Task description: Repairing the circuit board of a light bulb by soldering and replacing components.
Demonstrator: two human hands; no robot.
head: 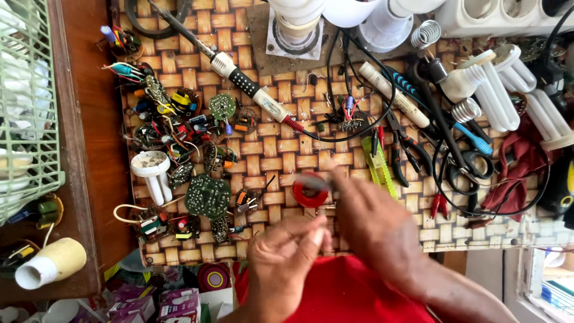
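Both hands work over the near edge of a woven-pattern mat (299,128) that covers the bench. The left hand (281,263) is raised with its thumb and fingertips pinched together on a small, pale item; the item is too small and blurred to identify. The right hand (373,224) reaches in from the right, its fingers drawn together around a slim, dark tool-like object that is motion-blurred, so the exact grip cannot be told. That object's tip lies over a red ring-shaped spool (310,194), which rests flat on the mat just beyond both hands. A green round circuit board (207,195) lies to the left of the spool, among a cluster of smaller boards, coils and loose components. A white lamp base with two tubes (152,170) lies further left, near the mat's edge. A soldering iron (239,75) with a white and black handle lies diagonally across the upper mat, its black cord looping to the right. A yellow-green plastic tool (378,164) and dark pliers (403,149) lie just right of the spool. White compact fluorescent lamps (496,90) lie at the upper right, with a red cloth (517,167) below them. A green wire basket (27,101) sits at the far left on the wooden bench.
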